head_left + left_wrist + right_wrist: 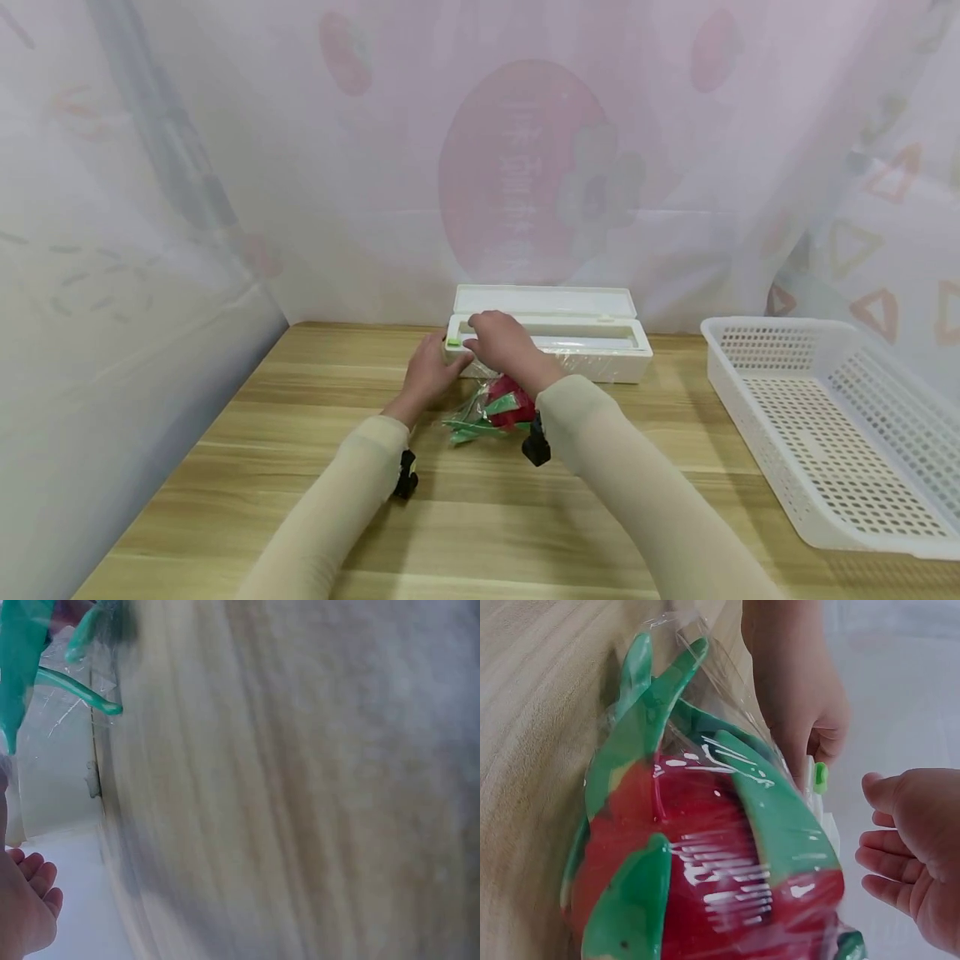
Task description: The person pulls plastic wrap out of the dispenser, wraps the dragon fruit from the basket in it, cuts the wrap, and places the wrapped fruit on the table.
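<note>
A white cling film dispenser box (611, 367) stands at the back of the table with its lid (543, 300) raised. My left hand (435, 367) grips the box's left end, thumb at the front. My right hand (504, 340) is above the box's left part, close to the green slider (821, 778) but apart from it, fingers loosely bent and holding nothing. Clear film (592, 360) hangs over the box front. Below it lies a red dragon fruit with green leaf tips (705, 825), covered by the film; my right forearm partly hides it in the head view.
A white perforated plastic basket (757, 467) sits on the right side of the wooden table (480, 533). A printed pale curtain (390, 233) hangs directly behind the box and along both sides.
</note>
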Tool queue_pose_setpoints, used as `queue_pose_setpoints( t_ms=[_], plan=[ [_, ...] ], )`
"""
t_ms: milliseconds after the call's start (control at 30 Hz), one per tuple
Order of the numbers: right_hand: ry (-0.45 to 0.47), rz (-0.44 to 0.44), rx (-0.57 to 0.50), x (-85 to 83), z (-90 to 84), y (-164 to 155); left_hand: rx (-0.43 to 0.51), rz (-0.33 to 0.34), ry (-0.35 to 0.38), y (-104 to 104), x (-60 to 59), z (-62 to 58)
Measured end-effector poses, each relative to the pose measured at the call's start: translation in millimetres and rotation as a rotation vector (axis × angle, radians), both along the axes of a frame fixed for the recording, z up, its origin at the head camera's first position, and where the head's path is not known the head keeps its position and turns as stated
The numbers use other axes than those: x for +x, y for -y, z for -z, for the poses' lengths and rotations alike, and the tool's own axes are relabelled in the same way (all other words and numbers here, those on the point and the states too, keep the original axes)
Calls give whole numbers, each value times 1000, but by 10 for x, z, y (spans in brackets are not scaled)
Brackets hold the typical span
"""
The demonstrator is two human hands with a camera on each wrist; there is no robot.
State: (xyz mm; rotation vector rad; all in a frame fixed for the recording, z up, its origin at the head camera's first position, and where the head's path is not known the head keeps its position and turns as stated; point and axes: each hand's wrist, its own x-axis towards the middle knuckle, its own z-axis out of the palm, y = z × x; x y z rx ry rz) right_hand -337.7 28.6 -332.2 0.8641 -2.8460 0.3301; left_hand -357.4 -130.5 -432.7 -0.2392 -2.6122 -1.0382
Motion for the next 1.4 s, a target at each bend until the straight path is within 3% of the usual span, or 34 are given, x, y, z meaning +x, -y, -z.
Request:
queue_pose_setpoints(
  t_ms=[267,633,767,933,1067,1400],
  plan=[
    [-6,20,34,-53,68,121,-92,-4,-57,-12,22,-8],
    [18,40,90,-148,162,308,-188,-29,-78,-17,67,-56],
    [3,54,133,-185,208,350,-268,-36,-148,-27,95,-88],
    [-43,52,146,-202,248,388,-341,-35,-266,-12,74,-40],
    [-94,54,140,-217,275,390,-373,-47,-317,-17,51,-8],
    [-137,59,160,-233,291,386,-415,-70,-273,-30,43,-6]
  ],
)
